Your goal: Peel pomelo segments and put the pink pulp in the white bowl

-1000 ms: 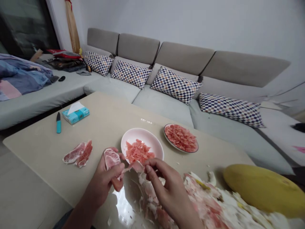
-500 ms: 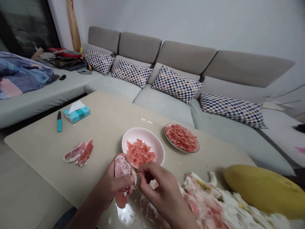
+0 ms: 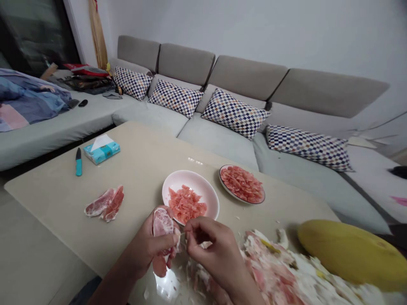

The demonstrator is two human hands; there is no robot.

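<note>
My left hand (image 3: 146, 245) is closed around a pink pomelo segment (image 3: 163, 224) with pale membrane on it, at the near side of the table. Thumb and forefinger of my right hand (image 3: 213, 248) are pinched together just to the right of it, apparently on a thin pale strand of membrane. Beyond both hands sits a white bowl (image 3: 208, 190) with loose pink pulp (image 3: 186, 202) in it. A dark-rimmed plate (image 3: 226, 189) heaped with more pulp (image 3: 242, 183) stands to its right. Two segments (image 3: 108, 204) lie on the table at the left.
Peel and membrane scraps (image 3: 282, 271) are piled at the near right, beside a large yellow-green pomelo rind (image 3: 349, 250). A knife (image 3: 79, 163) with a turquoise handle and a tissue pack (image 3: 102, 150) lie at the far left of the table (image 3: 143, 152). A sofa (image 3: 222, 146) runs behind.
My right hand's fingertips have shifted very slightly right and down, away from the segment. The left hand holds nearly still.
</note>
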